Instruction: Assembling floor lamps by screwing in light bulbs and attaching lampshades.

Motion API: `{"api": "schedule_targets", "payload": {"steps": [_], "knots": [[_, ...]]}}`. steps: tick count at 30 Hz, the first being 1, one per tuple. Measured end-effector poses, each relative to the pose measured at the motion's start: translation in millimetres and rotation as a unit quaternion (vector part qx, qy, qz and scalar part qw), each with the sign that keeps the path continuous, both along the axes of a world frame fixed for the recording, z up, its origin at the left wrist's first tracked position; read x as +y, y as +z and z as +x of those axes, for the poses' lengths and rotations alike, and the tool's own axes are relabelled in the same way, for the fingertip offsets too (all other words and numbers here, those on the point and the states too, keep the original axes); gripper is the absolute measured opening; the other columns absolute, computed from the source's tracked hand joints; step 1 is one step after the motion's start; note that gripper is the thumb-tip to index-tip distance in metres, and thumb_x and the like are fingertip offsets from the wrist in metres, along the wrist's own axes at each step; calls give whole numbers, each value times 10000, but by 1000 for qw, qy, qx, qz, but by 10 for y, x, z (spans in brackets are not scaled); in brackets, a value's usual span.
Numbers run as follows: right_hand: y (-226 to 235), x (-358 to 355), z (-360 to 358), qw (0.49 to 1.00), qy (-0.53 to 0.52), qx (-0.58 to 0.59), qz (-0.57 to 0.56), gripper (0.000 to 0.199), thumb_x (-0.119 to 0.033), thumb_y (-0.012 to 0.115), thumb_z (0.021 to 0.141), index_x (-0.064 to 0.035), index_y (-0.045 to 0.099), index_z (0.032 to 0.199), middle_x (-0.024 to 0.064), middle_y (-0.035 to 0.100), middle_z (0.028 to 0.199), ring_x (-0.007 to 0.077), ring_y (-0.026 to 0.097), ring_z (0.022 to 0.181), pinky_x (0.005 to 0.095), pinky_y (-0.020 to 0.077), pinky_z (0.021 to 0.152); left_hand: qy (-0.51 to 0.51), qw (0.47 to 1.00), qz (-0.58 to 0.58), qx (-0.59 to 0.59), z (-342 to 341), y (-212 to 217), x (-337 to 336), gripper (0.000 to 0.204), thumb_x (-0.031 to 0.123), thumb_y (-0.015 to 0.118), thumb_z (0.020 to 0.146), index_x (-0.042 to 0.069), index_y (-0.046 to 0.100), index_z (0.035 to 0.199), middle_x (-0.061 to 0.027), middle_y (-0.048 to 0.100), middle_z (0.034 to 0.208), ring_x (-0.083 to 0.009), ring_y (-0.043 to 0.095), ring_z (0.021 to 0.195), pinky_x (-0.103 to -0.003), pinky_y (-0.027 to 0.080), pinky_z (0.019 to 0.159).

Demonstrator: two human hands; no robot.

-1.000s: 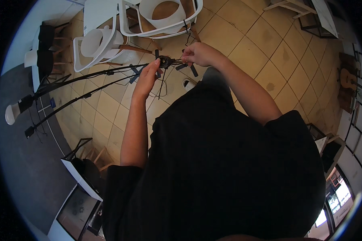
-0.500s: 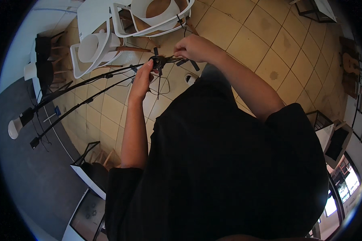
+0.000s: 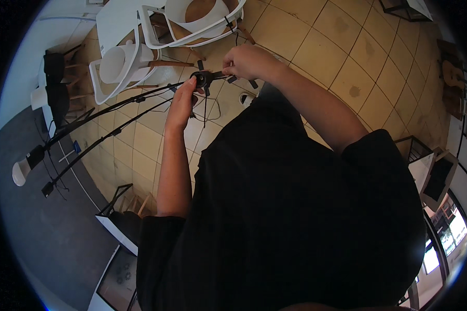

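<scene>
A black multi-armed stand (image 3: 203, 79) with a round hub is in front of me. My left hand (image 3: 181, 105) is closed round the hub's left side, thumb on top. Just right of the hub, my right hand (image 3: 248, 63) pinches a short black piece or cable joined to the stand; my fingers hide its exact form. Two long thin black arms (image 3: 114, 103) reach from the hub to the lower left. The upper one ends in a white bulb (image 3: 19, 172) in a black socket, the lower in a black socket (image 3: 47, 189) without a bulb.
White chairs (image 3: 120, 63) with wooden legs stand beyond the stand, by a white table (image 3: 111, 23). Dark chairs (image 3: 54, 78) are at the far left. Thin black cables (image 3: 216, 110) dangle below the hub. A guitar (image 3: 453, 76) leans at the far right, over a tiled floor (image 3: 324, 49).
The view has shifted slightly. Both hands keep their hold on the stand, and my right hand sits a touch closer to the hub.
</scene>
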State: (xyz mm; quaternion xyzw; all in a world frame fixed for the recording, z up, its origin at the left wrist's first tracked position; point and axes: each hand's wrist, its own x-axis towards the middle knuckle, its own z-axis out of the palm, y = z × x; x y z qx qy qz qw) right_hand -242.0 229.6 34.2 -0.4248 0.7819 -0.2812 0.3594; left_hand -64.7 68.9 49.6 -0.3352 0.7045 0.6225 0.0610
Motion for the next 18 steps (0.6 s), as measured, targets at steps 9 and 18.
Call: {"api": "schedule_targets", "payload": {"steps": [9, 18], "knots": [[-188, -40, -144, 993, 20, -112, 19, 254, -335, 666, 908, -88, 728, 909, 7, 683, 692, 118, 611, 632, 312, 467, 597, -20, 999, -18, 24, 61, -79, -45, 439, 441, 423, 1007, 98, 654, 1154, 34, 548, 808, -46, 326, 595, -213, 276, 547], [-149, -143, -127, 997, 36, -52, 44, 334, -408, 683, 891, -87, 734, 818, 8, 669, 658, 118, 602, 611, 306, 461, 583, -40, 998, -42, 5, 31, -77, -76, 426, 468, 458, 994, 70, 603, 952, 26, 534, 778, -69, 372, 649, -230, 308, 599]]}}
